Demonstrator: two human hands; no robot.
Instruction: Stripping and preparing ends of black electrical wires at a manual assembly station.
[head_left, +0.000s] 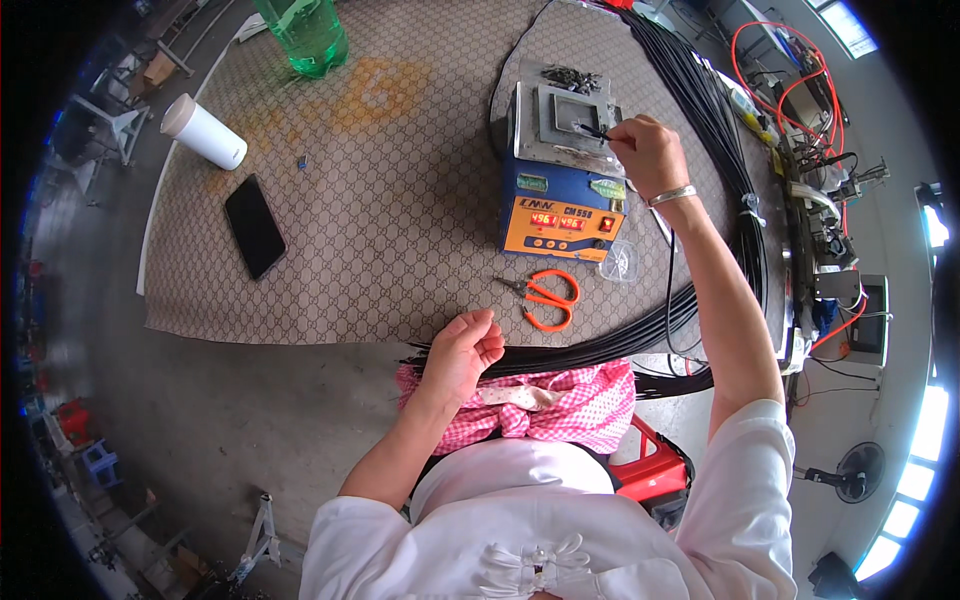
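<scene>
The right hand [648,152] reaches out over the blue and orange solder pot [563,185], its fingers pinched on the end of a thin black cable [592,130] held at the grey metal well on top of the unit; the tip itself is too small to make out, and I cannot tell whether it touches the well. The left hand [465,345] rests at the near edge of the surface [400,200], fingers curled over the thick bundle of black cables [700,300]; the curl hides whether it grips a single strand or merely rests on the bundle. The bundle sweeps from the far edge round the right side of the solder pot and back to the lap, where its ends vanish beneath the hand and a pink checked cloth [560,405]. Orange-handled scissors [545,295] lie just in front of the solder pot, a small clear cup [620,262] beside its corner. Well to the left lie a black phone [254,226], a white tumbler [203,131] on its side, and a green bottle [303,35] cut off by the top edge.
</scene>
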